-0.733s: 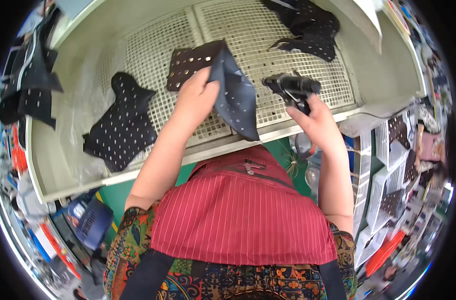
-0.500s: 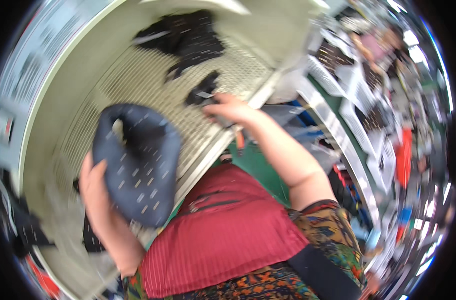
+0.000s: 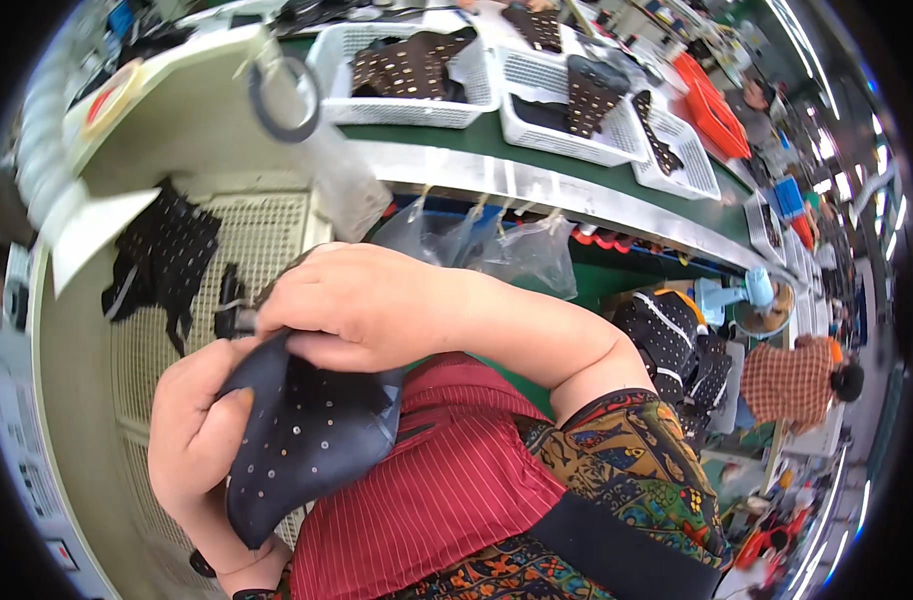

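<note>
My left hand (image 3: 194, 430) grips a dark blue-grey shoe upper piece (image 3: 306, 430) dotted with small studs, holding it close over my red striped apron (image 3: 436, 490). My right hand (image 3: 361, 305) closes over the top edge of the same piece, arm bent across my chest. A small black tool (image 3: 231, 315) shows just left of my right hand's fingers; whether the fingers hold it is not clear.
A pale work tray with a mesh floor (image 3: 266, 240) lies at left, holding black studded pieces (image 3: 161, 260). White baskets (image 3: 416, 70) of studded pieces sit on a green conveyor (image 3: 536, 150). Plastic bags (image 3: 506, 250) hang below. Another person (image 3: 806, 380) sits at right.
The view has swung to the right. My left hand brought the studded piece in from the tray toward my chest, and my right hand came back from the tray and closed on its top.
</note>
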A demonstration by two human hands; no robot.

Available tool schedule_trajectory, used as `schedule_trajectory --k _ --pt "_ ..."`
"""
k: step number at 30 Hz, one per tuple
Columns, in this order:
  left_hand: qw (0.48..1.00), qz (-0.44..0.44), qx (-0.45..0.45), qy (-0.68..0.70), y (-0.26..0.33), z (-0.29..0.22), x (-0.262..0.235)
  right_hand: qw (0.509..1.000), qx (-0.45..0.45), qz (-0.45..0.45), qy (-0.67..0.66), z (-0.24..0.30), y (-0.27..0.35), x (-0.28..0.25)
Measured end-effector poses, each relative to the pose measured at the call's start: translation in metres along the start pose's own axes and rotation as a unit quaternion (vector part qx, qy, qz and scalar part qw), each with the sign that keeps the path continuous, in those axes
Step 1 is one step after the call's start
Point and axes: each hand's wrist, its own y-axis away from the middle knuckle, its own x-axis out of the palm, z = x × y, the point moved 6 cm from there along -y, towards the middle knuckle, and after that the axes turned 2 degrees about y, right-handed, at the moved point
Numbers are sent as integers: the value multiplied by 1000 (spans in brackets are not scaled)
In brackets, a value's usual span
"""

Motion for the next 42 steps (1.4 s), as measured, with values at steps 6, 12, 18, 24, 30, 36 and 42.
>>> schedule_trajectory --k 6,12,18,24,30,36,42 --pt "966 43 122 224 -89 -29 73 964 157 -135 164 -48 80 -118" --pt "974 -77 56 206 -200 31 118 852 340 -330 225 -112 228 -302" --pt "931 -171 -175 271 -229 111 194 694 475 -485 242 -169 390 -474" --pt "923 -200 -234 229 -276 102 237 540 524 -559 348 -230 534 -595" --pt "958 -171 -175 148 -345 70 267 431 496 -700 278 -297 699 -678" --pt "989 -82 -113 49 -387 51 297 598 479 -545 341 -342 622 -665" --pt "995 -31 -97 -12 -408 33 314 692 602 -351 190 -427 522 -590"
